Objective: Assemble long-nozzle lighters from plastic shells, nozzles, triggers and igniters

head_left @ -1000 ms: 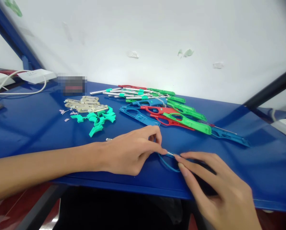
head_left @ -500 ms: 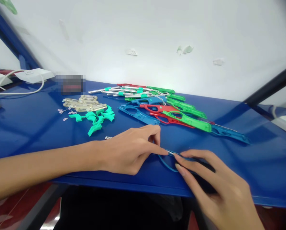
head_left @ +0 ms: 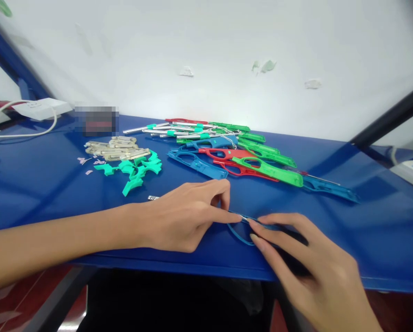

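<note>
Near the table's front edge, a blue utility-lighter casing half (head_left: 240, 237) lies between my hands, its curved handle loop showing. My left hand (head_left: 191, 216) is closed at its left end, one finger pressed on a small silvery piece and the other fingers curled. My right hand (head_left: 312, 258) grips the casing's right part, fingertips by the same silvery piece. Both hands hide much of the casing. Beyond them lie red, green and blue lighter casings (head_left: 268, 171) and silver tubes with teal triggers (head_left: 172, 133).
At left are loose teal triggers (head_left: 133, 177) and a pile of clear fuel tanks (head_left: 116, 148). A white power strip (head_left: 42, 108) with cables stands at the back left. A white wall (head_left: 227, 46) borders the blue table (head_left: 89, 193). A white device (head_left: 412, 177) sits at far right.
The whole view has shifted slightly, so things appear a little to the left. Both hands keep nearly the same hold on the blue casing.
</note>
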### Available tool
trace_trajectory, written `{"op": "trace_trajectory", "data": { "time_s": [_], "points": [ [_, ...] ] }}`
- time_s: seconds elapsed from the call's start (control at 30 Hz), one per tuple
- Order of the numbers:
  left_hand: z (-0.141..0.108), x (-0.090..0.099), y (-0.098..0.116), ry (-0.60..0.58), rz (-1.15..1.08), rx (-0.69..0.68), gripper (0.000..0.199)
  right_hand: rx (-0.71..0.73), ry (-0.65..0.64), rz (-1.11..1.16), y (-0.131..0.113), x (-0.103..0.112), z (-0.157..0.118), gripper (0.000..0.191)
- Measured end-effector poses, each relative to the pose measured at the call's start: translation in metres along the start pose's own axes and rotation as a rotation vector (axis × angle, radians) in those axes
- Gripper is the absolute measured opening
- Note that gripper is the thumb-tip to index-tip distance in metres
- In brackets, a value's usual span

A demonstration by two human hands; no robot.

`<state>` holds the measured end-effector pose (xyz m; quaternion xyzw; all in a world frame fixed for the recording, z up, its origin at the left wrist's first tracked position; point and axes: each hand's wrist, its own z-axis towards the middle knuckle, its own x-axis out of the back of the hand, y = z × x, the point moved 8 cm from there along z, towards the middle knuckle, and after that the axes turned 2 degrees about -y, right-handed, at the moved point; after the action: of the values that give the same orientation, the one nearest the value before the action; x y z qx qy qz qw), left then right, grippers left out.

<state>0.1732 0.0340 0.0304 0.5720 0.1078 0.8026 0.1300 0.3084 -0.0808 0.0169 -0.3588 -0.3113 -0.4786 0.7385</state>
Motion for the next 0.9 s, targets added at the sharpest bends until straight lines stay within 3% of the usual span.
{"op": "trace_trajectory", "data": {
  "time_s": [0.63, 0.9],
  "points": [
    [0.0021, -0.0035, 0.0047, -0.045, 0.054, 0.024, 0.052, 0.005, -0.045, -0.006, -0.0004, -0.0022, -0.0009, 0.026],
    [0.0032, -0.0015, 0.0025, -0.002, -0.022, 0.020, 0.051, 0.045, -0.023, -0.019, -0.0025, -0.0022, -0.0028, 0.030]
  ]
}}
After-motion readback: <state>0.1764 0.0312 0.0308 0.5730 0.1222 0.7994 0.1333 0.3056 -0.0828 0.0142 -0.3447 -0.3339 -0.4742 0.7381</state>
